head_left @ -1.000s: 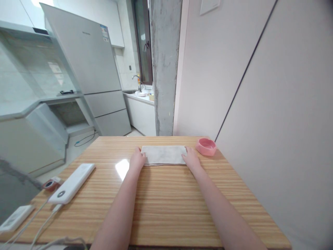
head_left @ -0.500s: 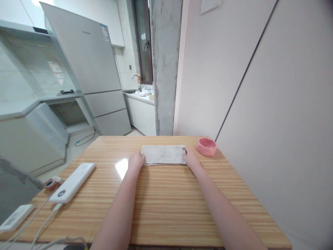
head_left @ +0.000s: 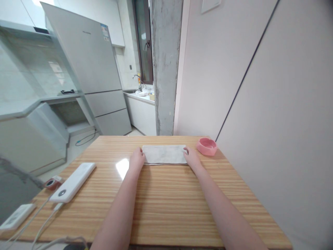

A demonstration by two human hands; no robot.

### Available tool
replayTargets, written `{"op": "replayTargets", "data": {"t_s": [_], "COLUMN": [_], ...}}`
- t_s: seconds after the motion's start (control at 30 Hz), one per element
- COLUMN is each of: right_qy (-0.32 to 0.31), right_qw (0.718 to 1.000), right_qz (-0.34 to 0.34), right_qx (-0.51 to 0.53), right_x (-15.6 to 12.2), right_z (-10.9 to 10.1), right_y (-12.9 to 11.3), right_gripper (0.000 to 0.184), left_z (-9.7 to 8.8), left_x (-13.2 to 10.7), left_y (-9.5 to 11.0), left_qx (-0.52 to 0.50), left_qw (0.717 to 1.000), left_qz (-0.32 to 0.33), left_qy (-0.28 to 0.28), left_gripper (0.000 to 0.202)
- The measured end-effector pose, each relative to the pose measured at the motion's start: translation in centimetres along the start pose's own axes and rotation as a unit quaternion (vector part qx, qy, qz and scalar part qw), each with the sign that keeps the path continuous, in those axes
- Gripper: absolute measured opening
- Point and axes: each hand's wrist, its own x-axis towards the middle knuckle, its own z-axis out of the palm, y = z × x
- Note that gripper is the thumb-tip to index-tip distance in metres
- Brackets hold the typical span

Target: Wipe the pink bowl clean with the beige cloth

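Cloth point(head_left: 163, 154), folded into a flat strip, lies on table point(head_left: 166, 208) between both hands. Left hand point(head_left: 137, 160) touches its left end and right hand point(head_left: 191, 157) its right end, fingers curled over the edges; can't tell if they pinch or just press. Pink dish point(head_left: 206, 146) near, beyond right hand. White power bank point(head_left: 73, 182) well left of left hand.

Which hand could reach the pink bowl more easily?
Probably the right hand: it rests at the right end of the cloth, next to the pink bowl. The left hand sits at the other end, farther away.
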Motion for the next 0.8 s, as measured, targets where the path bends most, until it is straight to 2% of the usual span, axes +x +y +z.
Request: {"op": "replayTargets", "data": {"t_s": [0.13, 0.23, 0.43, 0.57, 0.67, 0.8], "right_qy": [-0.006, -0.007, -0.013, 0.013, 0.026, -0.025], "right_qw": [1.000, 1.000, 0.999, 0.996, 0.993, 0.990], "right_qz": [0.003, 0.003, 0.002, -0.015, -0.046, -0.057], "right_qx": [-0.019, -0.027, -0.044, -0.085, -0.106, -0.125], "right_x": [0.0, 0.1, -0.2, -0.5, -0.8, -1.1], "right_z": [-0.1, -0.1, -0.4, -0.7, -0.6, 0.1], "right_y": [0.0, 0.0, -0.2, -0.6, -1.0, -1.1], "right_gripper": [0.031, 0.030, 0.033, 0.036, 0.037, 0.034], "left_z": [-0.2, -0.1, 0.3, 0.2, 0.0, 0.1], "left_x": [0.1, 0.2, 0.2, -0.4, -0.8, -0.8], "left_y": [0.2, 0.1, -0.2, 0.1, 0.3, 0.3], "left_qx": [-0.027, -0.017, -0.013, 0.033, 0.065, 0.058], "left_qw": [1.000, 0.999, 0.999, 0.998, 0.998, 0.995], "left_qz": [0.007, 0.001, 0.006, 0.027, 0.006, -0.031], "left_qy": [-0.010, -0.036, -0.050, -0.037, -0.019, -0.080], "left_gripper": [0.016, 0.016, 0.019, 0.027, 0.037, 0.035]}}
